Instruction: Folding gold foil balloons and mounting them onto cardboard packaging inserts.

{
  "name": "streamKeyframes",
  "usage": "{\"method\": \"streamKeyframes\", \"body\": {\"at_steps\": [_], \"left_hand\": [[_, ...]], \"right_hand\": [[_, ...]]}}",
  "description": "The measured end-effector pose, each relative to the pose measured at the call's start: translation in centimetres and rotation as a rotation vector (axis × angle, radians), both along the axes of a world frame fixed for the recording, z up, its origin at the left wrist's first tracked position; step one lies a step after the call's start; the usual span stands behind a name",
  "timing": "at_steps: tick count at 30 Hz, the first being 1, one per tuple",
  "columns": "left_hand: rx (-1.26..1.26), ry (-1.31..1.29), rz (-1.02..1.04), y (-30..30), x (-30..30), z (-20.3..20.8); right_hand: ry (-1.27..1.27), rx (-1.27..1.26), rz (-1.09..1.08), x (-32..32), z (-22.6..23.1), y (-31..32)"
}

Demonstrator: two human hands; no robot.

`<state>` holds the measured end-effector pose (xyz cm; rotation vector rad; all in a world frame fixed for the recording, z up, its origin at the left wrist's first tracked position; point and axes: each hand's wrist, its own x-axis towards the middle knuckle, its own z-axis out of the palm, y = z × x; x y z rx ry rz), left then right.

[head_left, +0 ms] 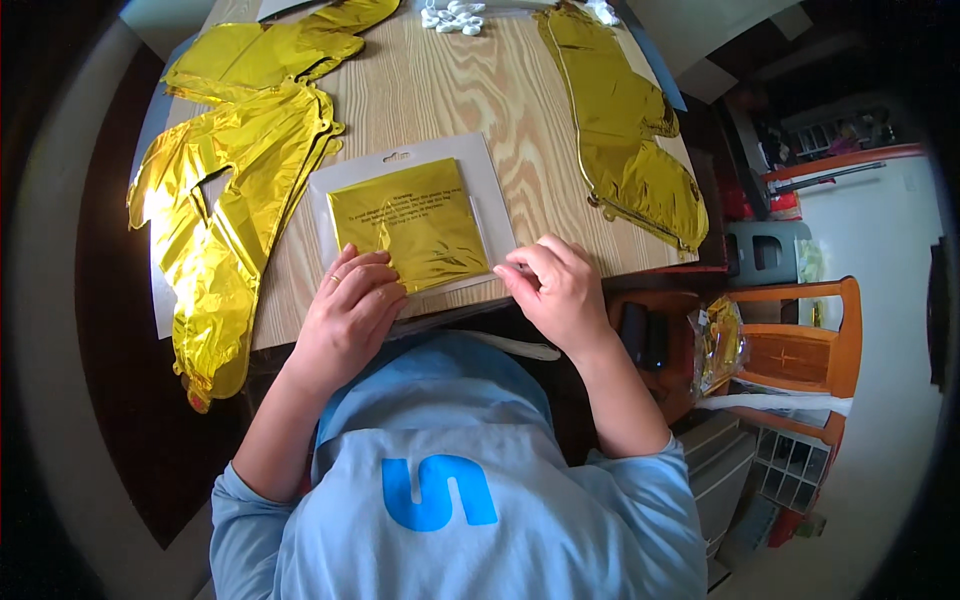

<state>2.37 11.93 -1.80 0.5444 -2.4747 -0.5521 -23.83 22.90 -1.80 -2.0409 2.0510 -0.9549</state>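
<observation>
In front of me on the table lies a clear plastic bag (497,215) with a pale backing card and a folded gold foil balloon (410,225) inside. Dark print runs across its upper part, and a hang hole shows at the top. My left hand (352,300) has its fingers curled together over the bag's near left edge, partly covering the foil's lower left corner. At the near right corner, my right hand (558,290) pinches the bag's edge between thumb and bent forefinger. What lies under the left fingertips is hidden.
Unfolded, flat gold foil balloons lie at the table's left (215,200), far left (270,55) and right (625,130). Small white pieces (455,17) sit at the far edge. Right of the table stands a wooden chair (790,350) with a gold-filled plastic package (718,345).
</observation>
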Motion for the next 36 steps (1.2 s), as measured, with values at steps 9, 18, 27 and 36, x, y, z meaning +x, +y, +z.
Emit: {"method": "streamKeyframes", "body": {"at_steps": [9, 18, 27, 36], "left_hand": [[0.017, -0.043, -0.304, -0.2, -2.4, 0.5], [0.114, -0.088, -0.397, -1.3, -2.6, 0.3], [0.133, -0.089, -0.389, -1.3, -2.5, 0.4], [0.1, -0.088, -0.379, -1.2, -2.5, 0.0]], "right_hand": [[0.049, -0.022, 0.176, -1.5, 0.9, 2.1], [0.178, -0.018, 0.266, -1.8, 0.5, 2.1], [0.039, 0.07, 0.173, -1.9, 2.6, 2.6], [0.126, 0.183, 0.316, -2.0, 2.5, 1.8]]}}
